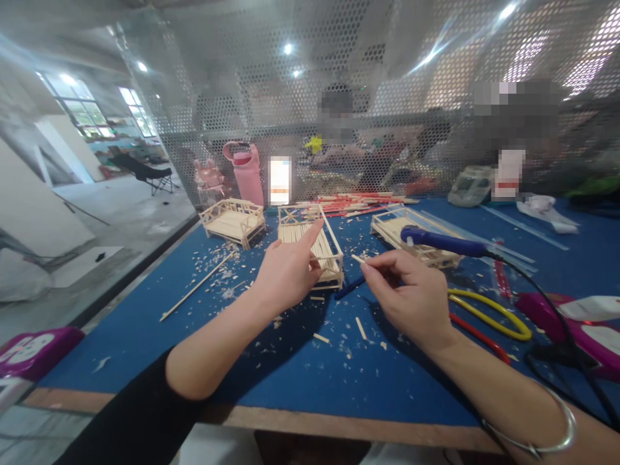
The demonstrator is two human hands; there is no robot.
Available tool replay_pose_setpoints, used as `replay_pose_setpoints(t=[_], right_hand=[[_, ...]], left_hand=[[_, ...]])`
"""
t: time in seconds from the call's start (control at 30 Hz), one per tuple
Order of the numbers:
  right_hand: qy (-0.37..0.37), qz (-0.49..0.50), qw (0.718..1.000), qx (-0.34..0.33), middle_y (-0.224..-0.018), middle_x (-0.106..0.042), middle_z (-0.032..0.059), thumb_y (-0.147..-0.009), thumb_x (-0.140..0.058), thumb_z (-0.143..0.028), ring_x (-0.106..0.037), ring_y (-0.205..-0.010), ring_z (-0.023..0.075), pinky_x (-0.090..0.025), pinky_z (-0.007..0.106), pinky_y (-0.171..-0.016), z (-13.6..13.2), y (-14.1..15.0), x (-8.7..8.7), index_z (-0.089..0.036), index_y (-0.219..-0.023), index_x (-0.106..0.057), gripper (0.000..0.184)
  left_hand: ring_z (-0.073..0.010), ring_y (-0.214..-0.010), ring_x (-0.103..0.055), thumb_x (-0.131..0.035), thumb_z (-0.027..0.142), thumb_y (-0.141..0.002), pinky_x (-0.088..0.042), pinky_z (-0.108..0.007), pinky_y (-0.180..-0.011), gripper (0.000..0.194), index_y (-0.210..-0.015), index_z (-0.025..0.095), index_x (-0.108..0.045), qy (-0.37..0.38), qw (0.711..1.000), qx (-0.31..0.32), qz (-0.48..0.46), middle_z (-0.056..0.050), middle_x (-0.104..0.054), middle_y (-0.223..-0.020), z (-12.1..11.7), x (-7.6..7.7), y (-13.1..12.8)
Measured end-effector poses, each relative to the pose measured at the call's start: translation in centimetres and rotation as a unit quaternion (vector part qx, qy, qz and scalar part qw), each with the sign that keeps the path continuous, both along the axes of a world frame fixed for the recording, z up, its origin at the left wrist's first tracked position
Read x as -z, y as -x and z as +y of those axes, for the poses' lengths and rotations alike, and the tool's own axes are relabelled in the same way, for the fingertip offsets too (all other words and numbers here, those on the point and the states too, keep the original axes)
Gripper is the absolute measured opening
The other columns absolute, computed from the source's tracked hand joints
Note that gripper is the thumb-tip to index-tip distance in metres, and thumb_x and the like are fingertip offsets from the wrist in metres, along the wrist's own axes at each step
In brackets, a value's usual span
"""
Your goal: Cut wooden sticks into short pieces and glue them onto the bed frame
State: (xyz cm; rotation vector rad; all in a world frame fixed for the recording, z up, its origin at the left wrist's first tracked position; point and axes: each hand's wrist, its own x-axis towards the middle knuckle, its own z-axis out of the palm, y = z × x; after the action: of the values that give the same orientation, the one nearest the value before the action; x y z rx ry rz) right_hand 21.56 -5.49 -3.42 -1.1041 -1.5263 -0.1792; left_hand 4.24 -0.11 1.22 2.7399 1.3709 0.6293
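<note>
My left hand [288,274] is at the near left side of a small bed-like frame of wooden sticks [329,258], gripping it, with the index finger stretched over it; its lower fingers are partly hidden. Between the thumb and fingertips of my right hand [411,297] is a short wooden stick [358,259], held just right of that frame. A dark blue rod-shaped thing [349,288] lies between both hands. Behind my right hand, a blue corded tool [443,242] rests across another stick frame [387,223]. A third, similar stick frame [235,219] stands at the left.
Wood scraps [361,328] litter the blue tabletop [271,387], and a long stick [196,287] lies left. Yellow and red handles [523,330] and a purple-and-white device [581,329] are at right. A pink bottle [247,174] and red-and-plain sticks [358,203] stand before a perforated screen.
</note>
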Motion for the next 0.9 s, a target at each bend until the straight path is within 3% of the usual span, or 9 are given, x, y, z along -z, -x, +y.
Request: replay_pose_setpoints(t=[0.2,0.3,0.4,0.57,0.67,0.77,0.83,0.9], right_hand=[[0.012,0.008,1.000,-0.001,-0.055,-0.061,-0.0038,-0.078,-0.059,-0.020,-0.054,-0.046,0.0093,-0.044,0.021,-0.045,0.1,0.1,0.1,-0.021,-0.066,-0.060,0.012],[0.007,0.006,1.000,-0.001,-0.056,-0.061,-0.0038,-0.078,-0.059,-0.019,-0.054,-0.046,0.0091,-0.043,0.021,-0.045,0.0,0.0,0.2,-0.021,-0.067,-0.060,0.012],[0.007,0.013,1.000,0.007,-0.055,-0.061,-0.0038,-0.078,-0.059,-0.019,-0.053,-0.045,0.0090,-0.043,0.021,-0.045,-0.1,-0.1,0.0,-0.021,-0.066,-0.060,0.012],[0.052,0.055,0.997,-0.004,-0.060,-0.066,-0.0009,-0.078,-0.056,-0.021,-0.060,-0.051,0.0122,-0.047,0.023,-0.048,0.3,-0.2,0.0,-0.021,-0.069,-0.058,0.010],[0.084,0.075,0.993,-0.030,-0.062,-0.067,-0.0003,-0.078,-0.054,-0.019,-0.063,-0.052,0.0131,-0.046,0.022,-0.046,0.5,-0.1,0.1,-0.021,-0.073,-0.056,0.006],[0.098,0.080,0.991,-0.038,-0.062,-0.067,-0.0005,-0.077,-0.054,-0.019,-0.064,-0.053,0.0138,-0.046,0.022,-0.045,0.6,-0.1,0.3,-0.021,-0.075,-0.055,0.004],[0.103,0.083,0.990,-0.037,-0.063,-0.068,0.0003,-0.078,-0.054,-0.020,-0.065,-0.054,0.0147,-0.047,0.023,-0.047,0.7,-0.3,0.4,-0.021,-0.077,-0.056,0.003],[0.111,0.087,0.990,-0.031,-0.068,-0.071,0.0021,-0.081,-0.053,-0.023,-0.067,-0.058,0.0164,-0.050,0.026,-0.051,0.9,-0.5,0.6,-0.020,-0.086,-0.058,0.007]], left_hand=[[-0.0243,-0.086,-0.066,-0.053,0.010,-0.073,-0.044,-0.042,-0.085,0.074,-0.142,0.015,-0.028,-0.004,1.000,0.004,0.004,-0.003,-0.074,-0.084,-0.1,0.0,-0.2],[-0.0239,-0.086,-0.065,-0.055,0.013,-0.071,-0.047,-0.038,-0.080,0.079,-0.144,0.016,-0.026,0.030,0.999,0.025,-0.018,-0.003,-0.074,-0.087,-0.1,-0.6,0.3],[-0.0185,-0.076,-0.064,-0.056,0.016,-0.070,-0.049,-0.032,-0.071,0.081,-0.144,0.018,-0.024,0.058,0.994,0.042,-0.088,-0.005,-0.071,-0.099,0.3,-1.7,1.8],[-0.0161,-0.076,-0.062,-0.047,0.023,-0.081,-0.049,-0.030,-0.064,0.058,-0.138,0.019,-0.034,-0.008,0.967,0.044,-0.249,-0.007,-0.067,-0.102,1.3,-2.2,4.5],[-0.0203,-0.093,-0.060,-0.052,0.022,-0.078,-0.049,-0.036,-0.079,0.058,-0.134,0.022,-0.038,-0.011,0.983,0.073,-0.166,-0.006,-0.067,-0.106,0.8,-1.5,4.1],[-0.0230,-0.110,-0.054,-0.053,0.015,-0.074,-0.031,-0.051,-0.104,0.062,-0.134,0.023,-0.037,-0.055,0.992,0.096,-0.066,-0.003,-0.066,-0.107,-0.2,-0.7,2.9],[-0.0215,-0.110,-0.055,-0.049,0.013,-0.076,-0.026,-0.051,-0.108,0.058,-0.132,0.022,-0.038,-0.093,0.989,0.088,-0.079,-0.003,-0.066,-0.107,-0.5,-0.4,2.6],[-0.0196,-0.104,-0.058,-0.047,0.014,-0.079,-0.035,-0.045,-0.103,0.050,-0.128,0.021,-0.042,-0.135,0.978,0.060,-0.150,-0.004,-0.066,-0.104,-0.4,-0.2,2.9]])
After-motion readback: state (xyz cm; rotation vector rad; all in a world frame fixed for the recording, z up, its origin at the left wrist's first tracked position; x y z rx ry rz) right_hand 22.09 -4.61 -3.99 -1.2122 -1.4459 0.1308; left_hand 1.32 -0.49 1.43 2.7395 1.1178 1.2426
